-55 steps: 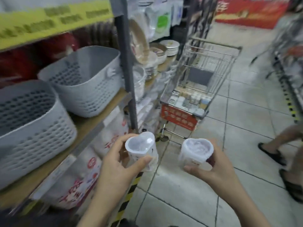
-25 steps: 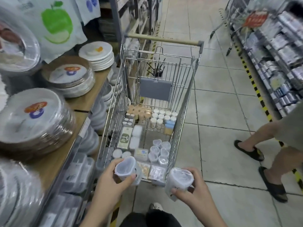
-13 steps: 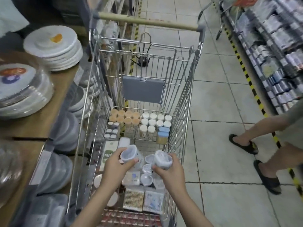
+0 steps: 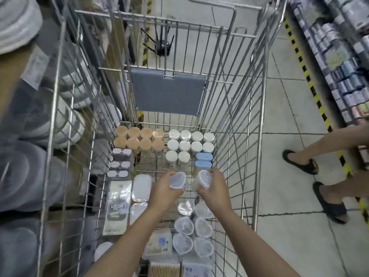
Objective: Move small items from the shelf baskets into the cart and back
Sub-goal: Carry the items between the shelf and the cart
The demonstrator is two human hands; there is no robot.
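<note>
Both my hands reach down inside the wire cart (image 4: 257,136). My left hand (image 4: 164,193) grips a clear heart-shaped lidded container (image 4: 176,180). My right hand (image 4: 214,191) grips a second clear heart-shaped container (image 4: 203,179) right beside it. Both are held just above the cart floor, ahead of a cluster of several like containers (image 4: 192,234) lying in the cart. Further in stand rows of tan-lidded jars (image 4: 139,139) and white-lidded jars (image 4: 189,141), with two blue-lidded boxes (image 4: 203,160).
Flat packets (image 4: 117,208) and white rectangular boxes (image 4: 141,187) lie on the cart's left side; a grey seat flap (image 4: 167,91) hangs at its far end. Stacked plates (image 4: 24,176) fill the shelf at left. Another person's sandalled feet (image 4: 303,161) stand on the tiled aisle at right.
I turned from the shelf baskets and came up to the cart. Both hands, each still holding its container, have gone over the rim and lower into the cart.
</note>
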